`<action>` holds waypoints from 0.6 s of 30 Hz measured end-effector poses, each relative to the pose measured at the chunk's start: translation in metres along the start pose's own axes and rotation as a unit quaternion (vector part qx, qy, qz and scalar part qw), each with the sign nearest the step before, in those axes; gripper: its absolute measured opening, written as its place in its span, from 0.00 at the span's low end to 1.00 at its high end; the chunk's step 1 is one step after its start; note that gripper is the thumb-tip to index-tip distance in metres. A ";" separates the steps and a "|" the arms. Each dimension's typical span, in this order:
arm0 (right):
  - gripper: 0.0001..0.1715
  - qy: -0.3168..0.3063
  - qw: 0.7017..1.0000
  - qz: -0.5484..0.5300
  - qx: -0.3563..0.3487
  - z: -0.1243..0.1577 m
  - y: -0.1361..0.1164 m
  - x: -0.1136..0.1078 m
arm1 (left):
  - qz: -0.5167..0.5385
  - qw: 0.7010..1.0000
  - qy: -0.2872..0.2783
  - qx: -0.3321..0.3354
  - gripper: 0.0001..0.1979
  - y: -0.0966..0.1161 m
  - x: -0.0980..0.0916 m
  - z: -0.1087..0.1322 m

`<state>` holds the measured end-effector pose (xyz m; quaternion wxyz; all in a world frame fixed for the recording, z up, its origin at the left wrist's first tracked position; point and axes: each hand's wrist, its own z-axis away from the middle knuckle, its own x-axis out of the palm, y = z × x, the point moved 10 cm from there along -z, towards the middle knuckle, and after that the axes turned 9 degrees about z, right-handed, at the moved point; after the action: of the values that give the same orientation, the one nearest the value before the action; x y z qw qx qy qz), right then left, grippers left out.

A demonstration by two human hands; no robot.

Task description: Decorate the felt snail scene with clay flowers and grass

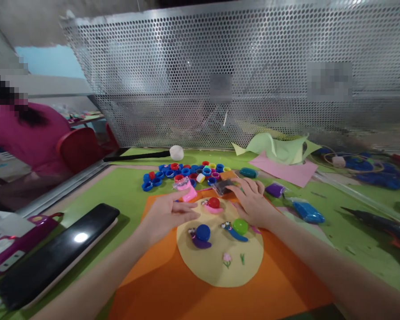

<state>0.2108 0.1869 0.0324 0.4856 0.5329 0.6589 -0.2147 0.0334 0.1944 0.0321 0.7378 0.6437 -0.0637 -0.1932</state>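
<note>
My left hand [165, 218] hovers at the left edge of a round cream sheet [216, 271], fingers stretched out and apart, close to a packet of pink clay [187, 192]. On the far right side of that sheet is my right hand [253, 200], its fingers spread, fingertips at the edge of a clear packet with dark clay [222, 187]; whether they press on it I cannot tell. Three clay snails lie on the sheet: one with a red cap shell [214, 203], one with a blue shell [203, 233], one with a green shell [240, 226]. Below them are a small pink flower [226, 258] and green leaves [242, 258].
Under the sheet lies orange paper [153, 280]. Many bottle caps [186, 172] are heaped behind. Purple [275, 190] and blue clay packets [307, 210] and a glue gun [380, 222] sit at right. A black power bank [60, 253] is at left. A person in pink [46, 129] sits beyond.
</note>
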 end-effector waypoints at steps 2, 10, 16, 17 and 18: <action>0.23 -0.001 1.000 0.006 0.003 0.001 0.000 0.001 | -0.006 1.000 0.006 0.013 0.37 0.003 -0.001 0.001; 0.22 0.010 0.999 0.020 0.042 0.009 -0.003 -0.005 | 0.007 1.000 0.004 0.028 0.41 0.011 -0.002 0.008; 0.22 0.023 0.996 0.016 0.089 0.025 -0.001 -0.011 | 0.050 0.998 -0.023 -0.017 0.35 -0.003 0.006 0.005; 0.22 0.025 0.995 0.015 0.092 0.026 -0.001 -0.011 | 0.056 0.998 -0.027 -0.023 0.35 -0.005 0.008 0.004; 0.22 0.028 0.995 0.013 0.093 0.026 -0.001 -0.012 | 0.061 0.997 -0.030 -0.026 0.36 -0.007 0.009 0.003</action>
<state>0.2204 0.1597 0.0312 0.4182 0.5902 0.6420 -0.2540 0.0391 0.1873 0.0248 0.7625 0.6129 -0.1203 -0.1688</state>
